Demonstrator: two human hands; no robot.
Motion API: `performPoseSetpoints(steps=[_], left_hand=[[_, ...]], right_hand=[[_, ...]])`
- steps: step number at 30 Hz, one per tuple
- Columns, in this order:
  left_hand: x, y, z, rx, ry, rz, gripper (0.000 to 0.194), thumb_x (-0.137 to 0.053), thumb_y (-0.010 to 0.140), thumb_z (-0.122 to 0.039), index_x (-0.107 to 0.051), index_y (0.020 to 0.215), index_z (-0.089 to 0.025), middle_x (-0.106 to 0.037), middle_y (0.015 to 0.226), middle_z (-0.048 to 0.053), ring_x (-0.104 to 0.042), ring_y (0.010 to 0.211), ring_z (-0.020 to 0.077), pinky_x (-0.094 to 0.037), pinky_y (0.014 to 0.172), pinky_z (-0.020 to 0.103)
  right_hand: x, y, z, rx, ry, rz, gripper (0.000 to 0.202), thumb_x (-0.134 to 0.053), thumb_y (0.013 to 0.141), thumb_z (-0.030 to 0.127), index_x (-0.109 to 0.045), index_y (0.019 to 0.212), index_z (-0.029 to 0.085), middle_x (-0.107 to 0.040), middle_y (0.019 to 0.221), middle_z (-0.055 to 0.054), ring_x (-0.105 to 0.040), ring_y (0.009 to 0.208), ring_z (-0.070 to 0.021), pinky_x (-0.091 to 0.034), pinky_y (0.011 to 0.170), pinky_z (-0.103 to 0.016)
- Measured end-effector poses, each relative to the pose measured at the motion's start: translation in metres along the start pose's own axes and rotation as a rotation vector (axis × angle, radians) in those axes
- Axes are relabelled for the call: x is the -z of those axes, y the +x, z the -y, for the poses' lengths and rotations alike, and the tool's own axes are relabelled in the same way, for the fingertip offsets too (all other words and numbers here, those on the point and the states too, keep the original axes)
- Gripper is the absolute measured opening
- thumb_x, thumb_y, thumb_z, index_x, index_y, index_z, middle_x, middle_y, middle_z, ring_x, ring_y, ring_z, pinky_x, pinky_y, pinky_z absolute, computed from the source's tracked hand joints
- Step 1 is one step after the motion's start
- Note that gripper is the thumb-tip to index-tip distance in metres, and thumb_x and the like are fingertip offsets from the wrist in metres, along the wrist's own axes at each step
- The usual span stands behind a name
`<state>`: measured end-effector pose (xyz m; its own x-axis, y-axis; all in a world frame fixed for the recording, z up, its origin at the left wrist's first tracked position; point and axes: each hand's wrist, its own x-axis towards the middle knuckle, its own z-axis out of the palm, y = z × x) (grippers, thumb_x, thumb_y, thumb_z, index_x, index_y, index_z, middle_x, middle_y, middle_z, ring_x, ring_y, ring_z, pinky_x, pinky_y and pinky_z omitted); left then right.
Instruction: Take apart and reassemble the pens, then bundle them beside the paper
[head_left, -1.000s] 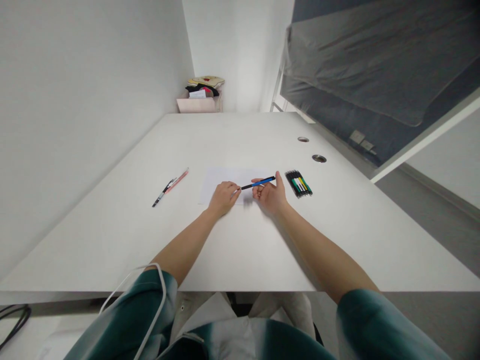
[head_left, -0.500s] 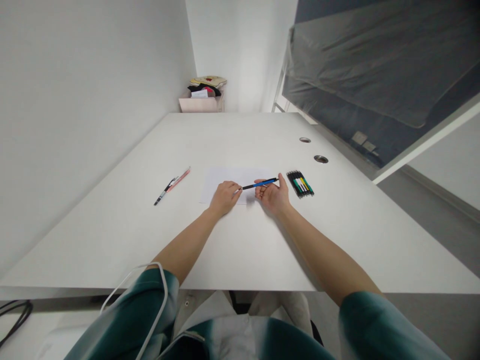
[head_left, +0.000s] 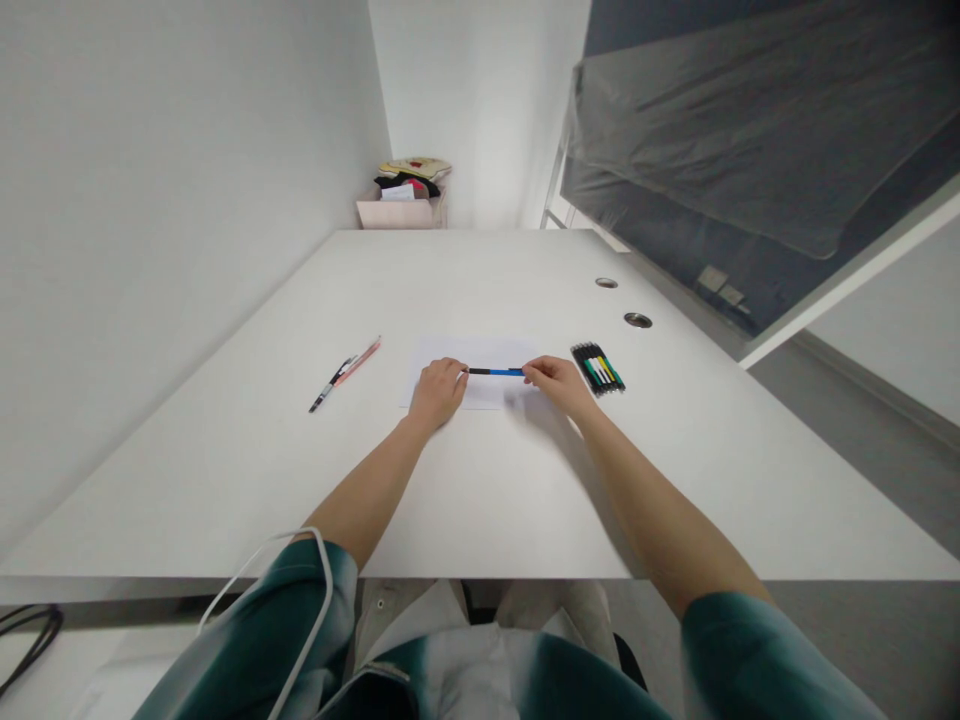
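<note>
A blue and black pen lies level between my two hands, above a white sheet of paper. My left hand rests on the paper's left part, its closed fingertips gripping the pen's black end. The other end, blue with a clip, is pinched by my right hand, which is raised a little over the paper's right side. Close to the right hand lies a row of several black pens with green, white and yellow parts.
On the white table, a black and white pen and a pink pen lie at the left. Two round metal-rimmed holes are at the right. A pink box stands beyond the far edge. A white cable crosses my left sleeve.
My right hand has turned from palm up, fingers spread under the pen, to a pinch on its right end. The pen has gone from slanted to level. My left hand has shifted slightly left.
</note>
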<state>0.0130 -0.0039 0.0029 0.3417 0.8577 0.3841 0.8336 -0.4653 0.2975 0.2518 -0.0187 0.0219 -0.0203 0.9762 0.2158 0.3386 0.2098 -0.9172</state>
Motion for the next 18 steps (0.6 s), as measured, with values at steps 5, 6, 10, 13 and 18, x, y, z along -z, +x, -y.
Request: performPoseSetpoints(steps=[5, 6, 10, 13, 18], left_hand=[[0.025, 0.007, -0.001, -0.088, 0.055, 0.046, 0.028, -0.041, 0.096, -0.027, -0.063, 0.111, -0.021, -0.062, 0.119, 0.009, -0.053, 0.111, 0.0259, -0.042, 0.094, 0.042], [0.028, 0.008, -0.002, -0.104, 0.057, 0.052, 0.028, -0.041, 0.096, -0.027, -0.063, 0.111, -0.022, -0.062, 0.119, 0.009, -0.053, 0.111, 0.0258, -0.042, 0.094, 0.042], [0.030, 0.003, 0.002, -0.146, 0.036, 0.047, 0.031, -0.045, 0.094, -0.031, -0.060, 0.120, -0.023, -0.064, 0.119, 0.008, -0.055, 0.111, 0.0255, -0.038, 0.100, 0.044], [0.020, -0.010, 0.012, -0.092, 0.005, -0.041, 0.034, -0.047, 0.093, -0.031, -0.057, 0.123, -0.021, -0.067, 0.112, 0.008, -0.057, 0.110, 0.0243, -0.032, 0.107, 0.045], [0.006, -0.021, 0.026, 0.028, -0.076, -0.032, 0.032, -0.051, 0.089, -0.031, -0.059, 0.118, -0.021, -0.071, 0.105, 0.006, -0.062, 0.101, 0.0224, -0.036, 0.105, 0.044]], right_hand=[[0.010, -0.013, 0.033, 0.093, -0.348, 0.279, 0.021, -0.060, 0.077, 0.038, -0.066, 0.066, 0.021, -0.067, 0.061, -0.002, -0.056, 0.059, -0.0161, -0.038, 0.059, -0.028], [0.010, -0.016, 0.037, 0.113, -0.396, 0.320, 0.020, -0.059, 0.078, 0.037, -0.066, 0.067, 0.022, -0.067, 0.062, -0.002, -0.056, 0.059, -0.0160, -0.038, 0.059, -0.027], [0.014, -0.022, 0.034, 0.204, -0.565, 0.327, 0.019, -0.056, 0.081, 0.036, -0.065, 0.072, 0.023, -0.066, 0.065, -0.002, -0.054, 0.060, -0.0157, -0.036, 0.060, -0.027], [0.026, -0.019, 0.013, 0.183, -0.652, 0.140, 0.019, -0.054, 0.080, 0.035, -0.063, 0.069, 0.022, -0.065, 0.067, -0.004, -0.054, 0.065, -0.0175, -0.036, 0.063, -0.028], [0.057, -0.013, -0.019, -0.102, -0.752, -0.212, 0.019, -0.052, 0.077, 0.034, -0.062, 0.068, 0.021, -0.066, 0.069, -0.005, -0.056, 0.066, -0.0193, -0.035, 0.060, -0.029]])
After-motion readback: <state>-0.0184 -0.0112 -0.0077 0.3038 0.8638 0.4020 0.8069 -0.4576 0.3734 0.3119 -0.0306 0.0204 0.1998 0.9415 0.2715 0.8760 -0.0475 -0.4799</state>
